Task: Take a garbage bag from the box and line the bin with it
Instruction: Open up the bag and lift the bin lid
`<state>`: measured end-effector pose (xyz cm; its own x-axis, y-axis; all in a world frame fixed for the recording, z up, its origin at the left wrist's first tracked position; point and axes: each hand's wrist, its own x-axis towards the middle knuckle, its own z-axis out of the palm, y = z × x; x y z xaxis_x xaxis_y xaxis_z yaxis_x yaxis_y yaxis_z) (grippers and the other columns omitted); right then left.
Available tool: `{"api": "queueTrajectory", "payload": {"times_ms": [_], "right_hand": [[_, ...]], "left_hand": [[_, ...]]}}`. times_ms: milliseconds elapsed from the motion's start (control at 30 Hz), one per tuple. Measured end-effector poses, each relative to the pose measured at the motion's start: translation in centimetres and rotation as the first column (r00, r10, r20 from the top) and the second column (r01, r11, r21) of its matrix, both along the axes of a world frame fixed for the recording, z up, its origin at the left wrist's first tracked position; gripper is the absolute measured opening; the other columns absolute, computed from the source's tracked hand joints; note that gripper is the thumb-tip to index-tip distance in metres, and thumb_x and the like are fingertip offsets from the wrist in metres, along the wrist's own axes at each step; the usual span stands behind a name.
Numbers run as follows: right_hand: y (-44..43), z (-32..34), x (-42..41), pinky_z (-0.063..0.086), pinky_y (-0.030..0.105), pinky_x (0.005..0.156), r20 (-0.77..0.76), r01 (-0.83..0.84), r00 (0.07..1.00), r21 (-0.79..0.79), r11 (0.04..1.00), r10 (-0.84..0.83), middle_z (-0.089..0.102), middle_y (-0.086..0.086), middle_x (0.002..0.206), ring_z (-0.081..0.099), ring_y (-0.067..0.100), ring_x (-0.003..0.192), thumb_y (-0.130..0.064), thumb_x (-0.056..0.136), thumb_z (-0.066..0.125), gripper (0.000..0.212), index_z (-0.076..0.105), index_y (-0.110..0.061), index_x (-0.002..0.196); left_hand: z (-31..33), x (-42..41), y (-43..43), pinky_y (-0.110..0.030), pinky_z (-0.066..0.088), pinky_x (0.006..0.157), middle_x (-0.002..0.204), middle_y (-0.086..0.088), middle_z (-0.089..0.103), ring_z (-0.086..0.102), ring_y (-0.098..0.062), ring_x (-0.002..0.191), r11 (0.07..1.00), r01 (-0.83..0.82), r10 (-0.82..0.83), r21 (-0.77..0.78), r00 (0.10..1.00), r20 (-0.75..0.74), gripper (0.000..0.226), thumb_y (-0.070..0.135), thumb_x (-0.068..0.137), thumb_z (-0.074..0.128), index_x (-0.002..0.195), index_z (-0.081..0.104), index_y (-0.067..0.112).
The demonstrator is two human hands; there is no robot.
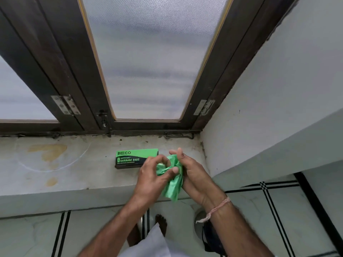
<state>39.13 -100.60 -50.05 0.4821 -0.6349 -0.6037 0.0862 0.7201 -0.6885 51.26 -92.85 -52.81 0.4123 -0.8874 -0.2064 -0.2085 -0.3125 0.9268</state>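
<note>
A green and black garbage bag box (pixel 133 158) lies flat on the stained window sill (pixel 74 169), near its right end. Just in front of it, over the sill's front edge, a crumpled green garbage bag (pixel 172 186) hangs between both hands. My left hand (pixel 152 177) pinches its upper part with thumb and fingers. My right hand (pixel 193 173) holds the bag from the right side, fingers raised. Under my right forearm a round metal bin rim (pixel 197 218) shows on the floor, mostly hidden.
A dark wooden window frame (pixel 61 75) with frosted panes rises behind the sill. A white wall (pixel 269 101) closes the right side. The tiled floor (pixel 259 210) with black lines lies below, and my bare foot (pixel 161 221) stands near the sill.
</note>
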Motion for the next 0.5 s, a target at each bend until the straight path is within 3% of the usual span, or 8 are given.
{"api": "queueTrajectory", "payload": {"times_ms": [67,133,267,367,433,500], "right_hand": [[1.2,-0.1,-1.0,0.057,0.043,0.098,0.023,0.028,0.999,-0.026,0.999,-0.028,0.067,0.027,0.126,0.066,0.033,0.112,-0.03,0.1,0.062,0.047,0.058,0.006,0.131],[2.3,-0.5,-2.3,0.058,0.046,0.098,-0.004,0.061,0.998,-0.038,0.997,-0.061,0.068,0.03,0.129,0.068,0.035,0.11,-0.022,0.094,0.071,0.046,0.061,0.005,0.13],[3.7,-1.0,-4.4,0.062,0.044,0.087,-0.041,0.135,0.989,-0.08,0.988,-0.139,0.07,0.034,0.118,0.071,0.037,0.097,-0.009,0.084,0.078,0.039,0.066,0.01,0.116],[4.0,-0.9,-6.8,0.063,0.039,0.079,-0.129,0.164,0.972,-0.219,0.962,-0.195,0.075,0.025,0.101,0.072,0.033,0.089,-0.011,0.082,0.079,0.019,0.071,0.0,0.096],[4.3,-0.6,-9.0,0.063,0.036,0.075,-0.141,0.071,0.984,-0.26,0.963,-0.111,0.076,0.02,0.098,0.074,0.029,0.086,-0.019,0.075,0.082,0.03,0.072,-0.002,0.097],[4.8,-0.6,-11.7,0.063,0.038,0.081,-0.153,-0.107,0.986,-0.236,0.966,0.072,0.078,0.02,0.105,0.076,0.031,0.091,-0.018,0.076,0.084,0.038,0.073,0.002,0.106]], "left_hand": [[-0.1,0.2,0.4,-0.05,0.061,0.082,0.091,-0.005,0.073,0.072,-0.027,0.089,0.998,-0.057,0.053,-0.023,0.985,-0.164,0.033,0.051,0.078,0.082,0.087,0.066,0.023],[-0.1,-0.1,1.0,-0.045,0.061,0.078,0.083,-0.002,0.073,0.072,-0.021,0.079,0.995,-0.094,0.079,-0.033,0.949,-0.304,0.032,0.038,0.083,0.084,0.087,0.064,0.013],[0.4,-1.8,1.7,-0.041,0.059,0.073,0.083,-0.003,0.071,0.069,-0.019,0.079,0.99,-0.134,0.111,-0.039,0.923,-0.367,0.028,0.027,0.087,0.08,0.091,0.063,0.006],[0.6,-2.8,3.0,-0.039,0.06,0.075,0.093,-0.011,0.075,0.07,-0.023,0.086,0.972,-0.234,0.205,-0.025,0.895,-0.397,0.033,0.039,0.085,0.076,0.092,0.064,0.009],[0.3,-3.4,4.1,-0.051,0.059,0.088,0.102,-0.016,0.075,0.07,-0.029,0.095,0.953,-0.302,0.276,-0.013,0.885,-0.375,0.039,0.048,0.08,0.075,0.094,0.066,0.013],[0.1,-4.6,5.2,-0.059,0.057,0.094,0.104,-0.016,0.076,0.071,-0.036,0.103,0.934,-0.356,0.332,0.016,0.854,-0.4,0.043,0.051,0.076,0.075,0.097,0.067,0.014]]}}
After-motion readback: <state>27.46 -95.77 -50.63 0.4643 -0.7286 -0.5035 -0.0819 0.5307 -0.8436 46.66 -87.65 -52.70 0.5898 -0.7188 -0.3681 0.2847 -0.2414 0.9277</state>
